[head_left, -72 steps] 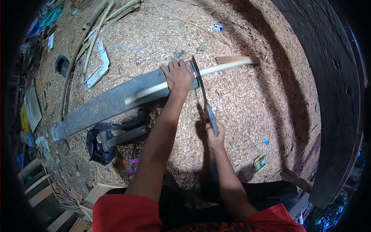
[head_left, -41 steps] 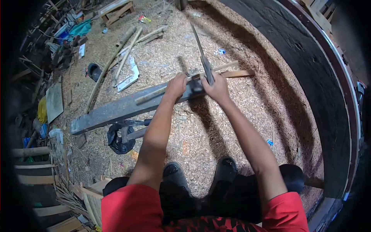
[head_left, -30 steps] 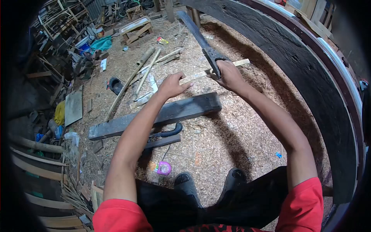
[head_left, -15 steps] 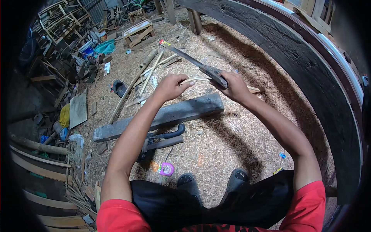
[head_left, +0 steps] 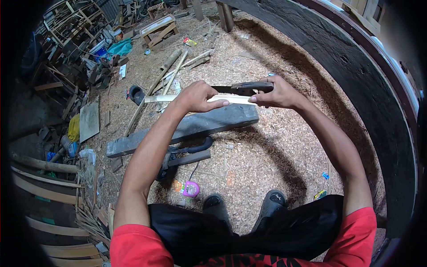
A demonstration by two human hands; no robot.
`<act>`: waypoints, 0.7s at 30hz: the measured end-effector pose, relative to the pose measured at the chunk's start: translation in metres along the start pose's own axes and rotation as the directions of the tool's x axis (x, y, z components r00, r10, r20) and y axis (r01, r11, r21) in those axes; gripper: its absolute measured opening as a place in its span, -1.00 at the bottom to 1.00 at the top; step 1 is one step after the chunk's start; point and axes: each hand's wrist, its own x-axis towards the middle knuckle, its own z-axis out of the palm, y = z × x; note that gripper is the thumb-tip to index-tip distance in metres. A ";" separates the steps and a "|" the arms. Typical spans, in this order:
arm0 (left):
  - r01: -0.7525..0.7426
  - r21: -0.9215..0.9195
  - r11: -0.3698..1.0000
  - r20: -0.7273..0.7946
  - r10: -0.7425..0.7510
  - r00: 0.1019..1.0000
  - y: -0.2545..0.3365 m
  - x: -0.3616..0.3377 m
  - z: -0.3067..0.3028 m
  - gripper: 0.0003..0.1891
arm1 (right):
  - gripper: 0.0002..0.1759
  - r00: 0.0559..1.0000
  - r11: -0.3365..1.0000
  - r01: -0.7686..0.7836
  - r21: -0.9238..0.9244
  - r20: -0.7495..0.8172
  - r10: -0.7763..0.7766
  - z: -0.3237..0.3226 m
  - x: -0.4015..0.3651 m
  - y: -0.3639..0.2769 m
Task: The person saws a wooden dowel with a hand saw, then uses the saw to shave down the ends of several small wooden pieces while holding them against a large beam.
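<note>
My left hand [head_left: 199, 97] is closed around a pale, narrow wooden strip [head_left: 240, 99], thumb lying along it. The strip runs level, its left end jutting past that hand. My right hand [head_left: 279, 95] grips the dark handle of a handsaw [head_left: 251, 86], and its thumb and fingertips meet the strip's right end. The saw lies nearly parallel to the strip, just beyond it, with its blade pointing left and partly hidden behind my left hand. Below both hands, a thick grey beam [head_left: 213, 123] rests on the ground.
By my feet lie a pink tape measure [head_left: 191, 189] and a dark tool with a curved handle [head_left: 195, 149]. Loose sticks [head_left: 175, 73] and a small wooden stool [head_left: 158, 31] are ahead. A long dark plank [head_left: 356, 66] curves along the right. Wood shavings cover the ground.
The saw has swung from pointing forward-left to lying level along the strip. My right hand has turned and risen slightly, and the strip is now level between both hands.
</note>
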 end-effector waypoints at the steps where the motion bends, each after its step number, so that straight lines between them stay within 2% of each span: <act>1: -0.007 0.001 1.000 -0.003 0.007 1.000 0.000 -0.001 0.000 -0.28 | -0.42 1.000 1.000 0.007 0.013 0.006 -0.008 0.000 0.001 0.002; 8: -0.009 -0.021 1.000 -0.046 0.008 0.999 -0.007 -0.002 0.010 -0.32 | -0.41 0.999 0.999 0.037 -0.014 0.003 -0.037 0.000 0.005 0.007; 9: 0.009 -0.213 0.977 -0.140 -0.039 0.989 -0.007 -0.003 0.013 -0.38 | -0.40 0.999 0.999 0.046 -0.019 0.004 -0.046 0.000 0.007 0.009; 11: -0.018 -0.564 0.825 -0.289 -0.177 0.941 -0.005 -0.003 0.019 -0.46 | -0.40 0.991 0.977 0.101 0.190 -0.110 -0.081 0.005 0.005 0.017; 12: -0.089 -0.416 0.905 -0.326 -0.058 0.943 0.004 -0.003 0.002 -0.47 | -0.40 0.981 0.948 0.136 0.289 -0.171 -0.089 0.005 0.004 0.019; 13: -0.097 -0.336 0.937 -0.292 -0.006 0.956 0.016 -0.002 -0.019 -0.47 | -0.40 0.991 0.983 0.059 0.174 -0.129 -0.037 -0.007 0.006 0.022; 15: -0.044 -0.373 0.927 -0.343 -0.093 0.935 0.006 0.002 -0.023 -0.46 | -0.42 0.960 0.950 0.123 0.285 -0.276 -0.042 -0.006 0.008 0.027; 16: 0.016 -0.373 0.928 -0.306 -0.139 0.942 0.001 0.000 -0.024 -0.47 | -0.42 0.949 0.921 0.162 0.354 -0.313 -0.047 -0.005 0.010 0.027; 19: 0.080 -0.454 0.887 -0.343 -0.257 0.904 -0.007 0.005 -0.007 -0.49 | -0.43 0.915 0.935 0.120 0.333 -0.402 0.025 0.002 0.012 0.016; 20: 0.089 -0.482 0.871 -0.345 -0.282 0.895 -0.010 0.007 0.003 -0.63 | -0.50 0.894 0.947 0.150 0.285 -0.447 -0.007 0.006 0.014 0.014; 21: 0.015 -0.578 0.816 -0.397 -0.297 0.869 -0.011 0.011 0.018 -0.68 | -0.53 0.886 0.939 0.162 0.302 -0.464 -0.004 0.011 0.014 0.013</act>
